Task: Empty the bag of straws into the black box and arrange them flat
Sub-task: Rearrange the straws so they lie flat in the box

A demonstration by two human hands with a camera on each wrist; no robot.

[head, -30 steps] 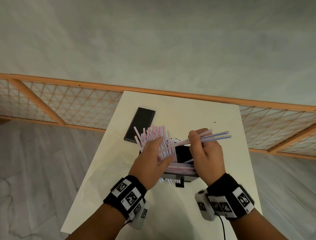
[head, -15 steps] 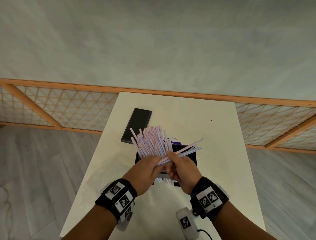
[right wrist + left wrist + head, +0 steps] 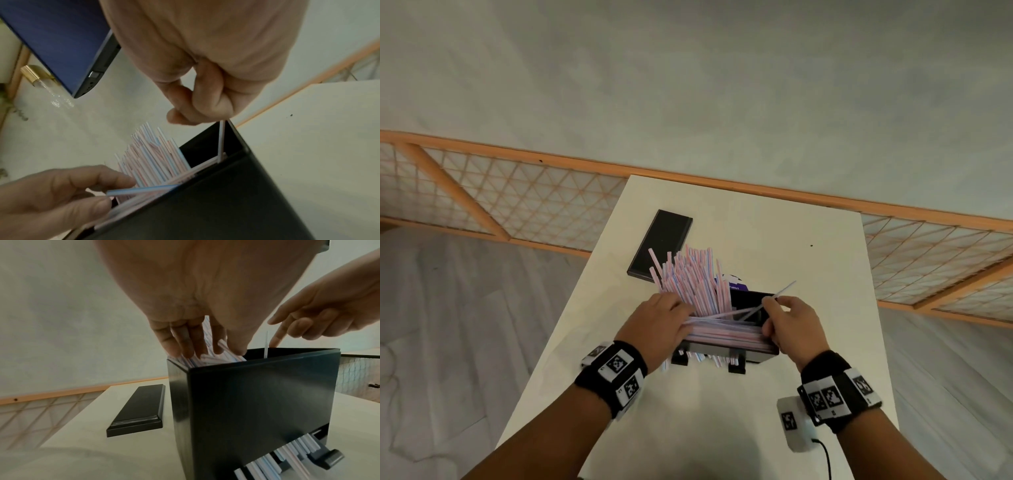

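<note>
The black box (image 3: 753,354) stands near the middle of the white table. A bunch of pink and blue straws (image 3: 690,277) stands upright in its left end, and more straws (image 3: 722,333) lie flat along its top. My left hand (image 3: 685,318) reaches into the left end, where fingers and thumb hold the ends of the flat straws (image 3: 141,190). At the right end my right hand (image 3: 768,303) pinches a single straw (image 3: 221,141) that slants up out of the box. Other straws (image 3: 287,456) poke out of the slot at the box's foot.
The box's black lid (image 3: 661,243) lies flat beyond the box to the left. A purple and white bag (image 3: 732,282) shows just behind the box. A wooden lattice railing (image 3: 517,205) runs behind the table (image 3: 791,240). A dark blue panel (image 3: 61,40) and a gold-capped bottle (image 3: 39,78) appear in the right wrist view.
The right hand lowered its small bunch of straws to the left hand and into the box, then shifted to the right end, where it now pinches one straw. The left hand dropped onto the straws.
</note>
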